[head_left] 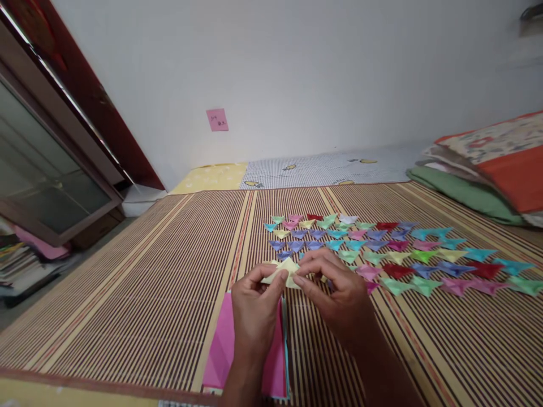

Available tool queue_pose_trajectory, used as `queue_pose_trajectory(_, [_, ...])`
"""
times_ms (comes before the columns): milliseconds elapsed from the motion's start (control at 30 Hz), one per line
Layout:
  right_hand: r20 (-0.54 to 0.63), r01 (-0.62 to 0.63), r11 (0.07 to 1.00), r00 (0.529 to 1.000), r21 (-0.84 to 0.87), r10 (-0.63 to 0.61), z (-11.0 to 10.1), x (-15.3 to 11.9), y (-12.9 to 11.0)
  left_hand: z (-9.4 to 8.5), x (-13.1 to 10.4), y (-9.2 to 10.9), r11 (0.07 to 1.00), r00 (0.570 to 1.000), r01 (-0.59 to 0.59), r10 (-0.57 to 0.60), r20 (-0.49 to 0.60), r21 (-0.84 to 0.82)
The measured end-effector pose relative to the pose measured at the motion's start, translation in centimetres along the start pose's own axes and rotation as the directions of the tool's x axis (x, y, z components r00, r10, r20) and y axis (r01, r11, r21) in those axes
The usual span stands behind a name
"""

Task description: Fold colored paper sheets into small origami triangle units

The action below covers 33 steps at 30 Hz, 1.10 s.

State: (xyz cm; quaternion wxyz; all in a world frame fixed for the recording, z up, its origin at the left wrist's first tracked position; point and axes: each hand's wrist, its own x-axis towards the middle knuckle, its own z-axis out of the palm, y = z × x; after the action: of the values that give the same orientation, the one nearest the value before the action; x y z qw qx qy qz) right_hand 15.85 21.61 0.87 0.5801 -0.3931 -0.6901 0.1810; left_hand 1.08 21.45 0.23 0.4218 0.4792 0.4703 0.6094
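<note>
Between my two hands is a pale yellow folded paper, its upper part rising to a point. My left hand pinches its left side, thumb laid across the front. The fingertips of my right hand grip its right edge. Below my left hand lies a stack of coloured paper sheets, magenta on top with a blue-green edge showing at the right. Beyond and to the right of my hands stand rows of small folded paper boats in many colours; my right hand hides some of them.
Everything rests on a striped mat. Folded bedding and an orange patterned cushion are piled at the right. A pink note is stuck to the white wall. A glass-panelled door stands at the left.
</note>
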Motion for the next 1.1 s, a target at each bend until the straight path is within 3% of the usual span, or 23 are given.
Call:
queue_pose_trajectory(167, [-0.008, -0.060, 0.996, 0.998, 0.064, 0.061, 0.28, -0.15, -0.02, -0.31, 0.24, 0.01, 0.994, 0.989, -0.105, 0.104, 0.106, 0.008])
queue_pose_trajectory(333, [-0.012, -0.212, 0.967, 0.976, 0.144, 0.216, 0.72, -0.55, 0.17, -0.82, 0.42, -0.09, 0.988, 0.970, -0.152, 0.148, 0.193, 0.006])
queue_pose_trajectory(667, [-0.003, -0.401, 0.883, 0.910, 0.243, 0.414, 0.85, -0.93, 0.48, -0.44, 0.35, -0.15, 0.995, 0.984, -0.095, 0.098, 0.149, -0.030])
queue_pose_trajectory(867, [0.041, -0.395, 0.901, 0.918, 0.178, 0.394, 0.68, -0.77, 0.04, -0.25, 0.25, -0.09, 0.994, 0.988, -0.086, 0.093, 0.121, -0.062])
queue_pose_trajectory(1033, [-0.019, -0.241, 0.959, 0.969, 0.147, 0.246, 0.74, -0.48, 0.10, 0.02, 0.10, 0.02, 0.991, 0.992, -0.102, 0.108, 0.069, -0.090])
queue_pose_trajectory(1100, [-0.021, -0.241, 0.956, 0.968, 0.168, 0.248, 0.83, -0.45, 0.14, 0.09, 0.07, -0.03, 0.990, 0.991, -0.109, 0.115, 0.063, -0.089])
